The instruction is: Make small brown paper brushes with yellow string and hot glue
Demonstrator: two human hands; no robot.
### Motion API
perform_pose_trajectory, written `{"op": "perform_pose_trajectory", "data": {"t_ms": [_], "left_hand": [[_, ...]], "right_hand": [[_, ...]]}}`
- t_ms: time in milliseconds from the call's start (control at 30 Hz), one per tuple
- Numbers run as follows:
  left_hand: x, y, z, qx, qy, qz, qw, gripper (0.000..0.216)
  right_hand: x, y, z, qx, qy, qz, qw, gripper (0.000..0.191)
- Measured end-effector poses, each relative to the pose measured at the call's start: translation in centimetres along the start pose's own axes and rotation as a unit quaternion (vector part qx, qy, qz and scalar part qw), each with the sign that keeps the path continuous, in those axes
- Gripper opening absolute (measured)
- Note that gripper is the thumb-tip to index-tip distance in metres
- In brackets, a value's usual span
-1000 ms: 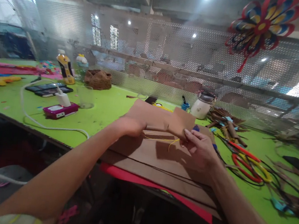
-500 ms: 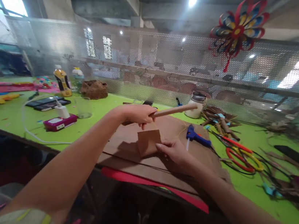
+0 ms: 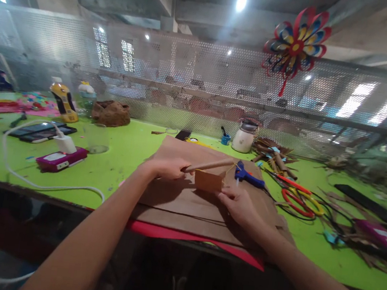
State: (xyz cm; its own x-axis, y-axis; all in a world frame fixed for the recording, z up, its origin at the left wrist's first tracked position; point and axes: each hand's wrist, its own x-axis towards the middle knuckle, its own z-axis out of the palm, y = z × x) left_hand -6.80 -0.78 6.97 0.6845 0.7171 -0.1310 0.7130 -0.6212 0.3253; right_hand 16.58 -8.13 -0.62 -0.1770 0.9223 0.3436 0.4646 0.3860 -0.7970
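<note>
My left hand (image 3: 172, 168) is closed around one end of a brown rolled paper tube (image 3: 212, 164), which points to the right and slightly up. Between the fingers and thumb of my right hand (image 3: 234, 200) is the lower right corner of a small brown paper piece (image 3: 208, 181). The piece stands just under the tube; whether they touch I cannot tell. Below both hands lies a larger brown cardboard sheet (image 3: 179, 200). A blue glue gun (image 3: 248, 175) rests on it, right beside the tube's far end.
Scissors with red and yellow handles (image 3: 300, 202) and tangled cables lie to the right. A pale jar (image 3: 244, 137) and brown scraps (image 3: 274, 151) stand at the back. On the left are a clear cup (image 3: 96, 138), a purple power strip (image 3: 59, 158) and its white cable (image 3: 48, 188).
My left hand has lowered the tube towards the cardboard, bringing it close over the paper piece. The paper piece has turned and shifted right in my right hand. The view has swung slightly right.
</note>
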Motion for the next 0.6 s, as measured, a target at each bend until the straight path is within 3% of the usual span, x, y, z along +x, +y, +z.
{"op": "perform_pose_trajectory", "data": {"t_ms": [133, 300, 433, 533, 600], "left_hand": [[0.0, -0.1, -0.2, -0.055, -0.023, 0.002, 0.998, 0.026], [-1.7, 2.8, -2.5, -0.068, -0.016, 0.016, 0.997, 0.037], [-1.7, 5.0, -4.5, -0.032, 0.038, 0.044, 0.998, 0.039], [-0.2, 5.8, -5.4, -0.002, 0.028, 0.056, 0.998, 0.038], [0.7, 6.3, -5.9, -0.002, 0.020, 0.075, 0.997, 0.035]], "right_hand": [[-0.9, -1.2, -0.1, 0.107, -0.034, 0.093, 0.989, 0.030], [-1.3, -1.8, -1.0, 0.209, -0.094, 0.170, 0.958, 0.034], [-1.7, -2.6, -1.4, 0.246, -0.137, 0.184, 0.942, 0.034], [-2.0, -3.6, -0.9, 0.303, -0.171, 0.171, 0.922, 0.030], [-1.9, -3.9, -0.4, 0.277, -0.127, 0.136, 0.943, 0.029]]}}
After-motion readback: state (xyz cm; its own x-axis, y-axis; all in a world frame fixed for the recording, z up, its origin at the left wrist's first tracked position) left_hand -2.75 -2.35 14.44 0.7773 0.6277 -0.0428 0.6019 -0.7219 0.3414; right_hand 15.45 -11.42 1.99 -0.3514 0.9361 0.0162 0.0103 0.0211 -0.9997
